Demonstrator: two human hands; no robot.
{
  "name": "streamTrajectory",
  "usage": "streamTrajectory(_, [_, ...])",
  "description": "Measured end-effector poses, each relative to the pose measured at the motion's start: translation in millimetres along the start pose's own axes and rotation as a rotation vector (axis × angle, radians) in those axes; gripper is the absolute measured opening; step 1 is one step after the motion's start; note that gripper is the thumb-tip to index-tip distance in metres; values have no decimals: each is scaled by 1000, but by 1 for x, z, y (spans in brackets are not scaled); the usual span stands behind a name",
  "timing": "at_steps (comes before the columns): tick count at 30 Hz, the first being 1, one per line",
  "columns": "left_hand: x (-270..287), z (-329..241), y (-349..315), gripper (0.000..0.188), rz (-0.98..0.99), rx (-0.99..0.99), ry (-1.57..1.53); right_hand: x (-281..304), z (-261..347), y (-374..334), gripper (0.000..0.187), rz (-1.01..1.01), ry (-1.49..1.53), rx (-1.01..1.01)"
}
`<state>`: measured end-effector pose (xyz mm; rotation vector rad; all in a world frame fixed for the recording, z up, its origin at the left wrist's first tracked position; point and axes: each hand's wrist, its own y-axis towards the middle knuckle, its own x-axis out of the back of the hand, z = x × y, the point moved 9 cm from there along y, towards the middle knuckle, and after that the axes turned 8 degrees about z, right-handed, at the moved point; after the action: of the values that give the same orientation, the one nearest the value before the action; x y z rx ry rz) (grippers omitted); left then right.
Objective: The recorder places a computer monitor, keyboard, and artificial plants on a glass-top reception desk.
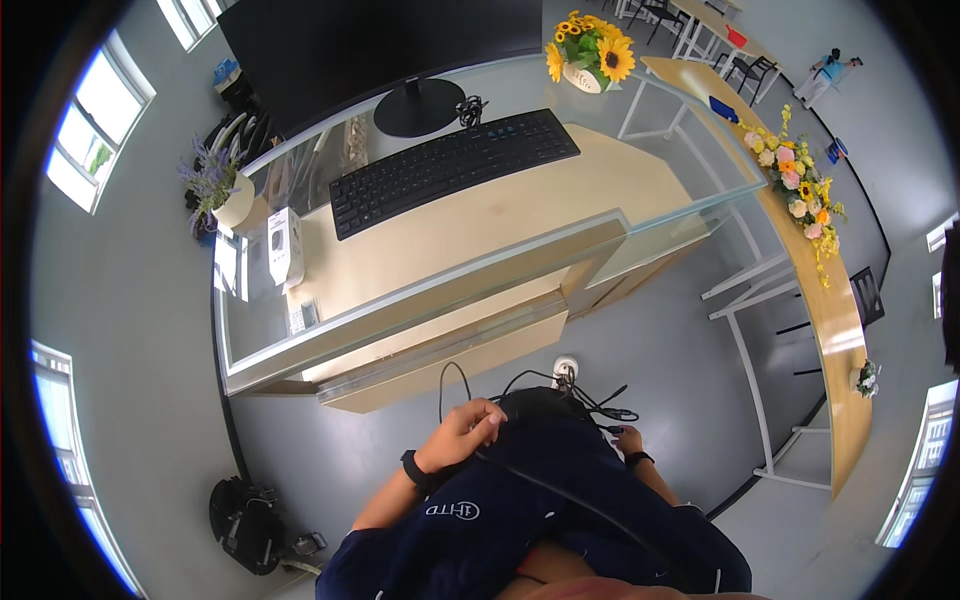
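My left hand (468, 432) is in front of my dark blue jacket, its fingers curled round a thin black cable (442, 385) that loops up beside it. On the other side, my right hand (628, 441) pinches the end of a black cable (612, 429), partly hidden by the jacket. Between the hands, a tangle of black cables (590, 400) spreads over my front, close to a round white object (566, 367). A black keyboard (455, 170) lies on the glass-topped counter (420, 290) ahead, below a large black monitor (380, 60).
A coiled black cable (470, 110) lies beside the monitor's base. Sunflowers (592, 50), a lavender pot (232, 200) and a white box (285, 245) stand on the counter. To the right runs a long wooden table (835, 370) with flowers. A black bag (245, 525) lies at lower left.
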<state>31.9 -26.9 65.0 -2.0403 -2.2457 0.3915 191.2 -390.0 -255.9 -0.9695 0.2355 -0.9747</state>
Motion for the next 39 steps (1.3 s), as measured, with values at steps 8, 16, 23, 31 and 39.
streamTrajectory(8, [-40, 13, 3, 21, 234, 39, 23, -30, 25, -48, 25, 70, -585, 445])
streamTrajectory(16, [-62, -11, 25, 19, 299, -111, 425, -5, -3, -71, 25, -74, -623, 200])
streamTrajectory(23, [-81, -16, 70, 14, 190, -99, 464, 15, -45, -79, 26, -49, -553, 200])
streamTrajectory(31, [-158, -29, 132, 13, 299, -150, 557, 72, -96, -118, 27, -215, -265, 10])
streamTrajectory(39, [-240, -37, 159, 13, 284, -159, 408, 137, -192, -110, 28, -336, 130, -94])
